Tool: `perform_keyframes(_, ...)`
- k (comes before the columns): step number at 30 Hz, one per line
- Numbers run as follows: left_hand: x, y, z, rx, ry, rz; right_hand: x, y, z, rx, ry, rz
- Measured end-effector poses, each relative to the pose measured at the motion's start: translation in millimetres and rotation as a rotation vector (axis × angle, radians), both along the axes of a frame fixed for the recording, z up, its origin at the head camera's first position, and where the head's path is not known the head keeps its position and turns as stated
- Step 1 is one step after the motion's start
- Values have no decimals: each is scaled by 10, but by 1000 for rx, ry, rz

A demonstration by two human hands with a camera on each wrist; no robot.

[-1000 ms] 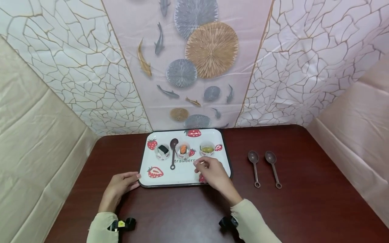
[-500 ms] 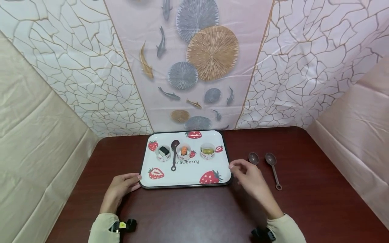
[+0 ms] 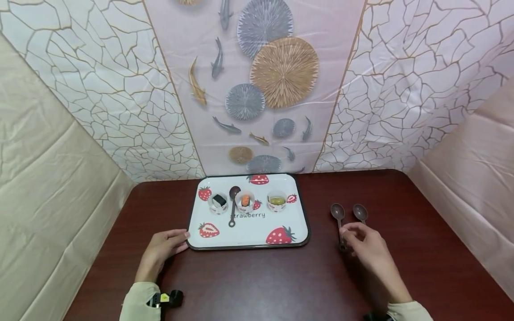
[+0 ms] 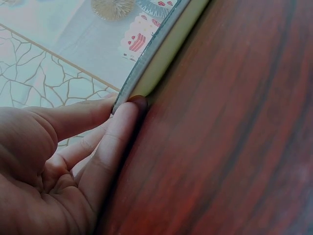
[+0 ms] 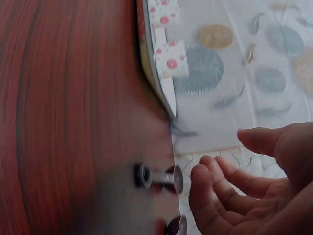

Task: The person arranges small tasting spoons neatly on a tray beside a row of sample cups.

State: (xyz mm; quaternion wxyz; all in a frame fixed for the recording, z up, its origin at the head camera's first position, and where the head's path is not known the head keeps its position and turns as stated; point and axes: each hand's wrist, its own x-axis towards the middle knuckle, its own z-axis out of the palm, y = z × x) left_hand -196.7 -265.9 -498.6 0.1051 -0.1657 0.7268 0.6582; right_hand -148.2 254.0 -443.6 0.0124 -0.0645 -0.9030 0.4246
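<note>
At the near left corner of the white strawberry-print tray (image 3: 241,237), my left hand (image 3: 159,249) pinches the dark rim, thumb above and fingers beneath. My right hand (image 3: 371,249) is over the brown spoon (image 3: 337,211) on the table, fingertips close to its handle. In the right wrist view a gap shows between the thumb and fingers of the right hand (image 5: 244,188), with nothing in it. A second brown spoon (image 3: 360,211) lies to the right, its handle mostly hidden by that hand. Another dark spoon (image 3: 233,208) rests on the tray between two cups.
Three small cups stand on the tray: a left cup (image 3: 218,211) with a black-and-white rice ball, a middle cup (image 3: 251,206) with an orange-topped piece, a right cup (image 3: 277,207) with something yellow-green. A patterned cloth (image 3: 289,142) hangs behind the table (image 3: 257,285).
My right hand has moved rightward from over the tray, past its right edge, to the loose spoons. My left hand has stayed at the tray corner.
</note>
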Motion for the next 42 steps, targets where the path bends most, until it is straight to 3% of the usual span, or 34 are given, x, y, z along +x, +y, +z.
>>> perform_keyframes(16,-12,29,16,-15,-2,5,-134,142,-176,146,-206,4)
perform_keyframes(23,-23,22,1,-24,-10,8,-173,145,-189,145,-227,19)
perform_keyframes(36,6,14,4,-24,-7,16,-200,58,-205,266,-239,15)
perform_keyframes(42,-9,17,7,-33,-12,21,-211,85,-222,234,-266,14)
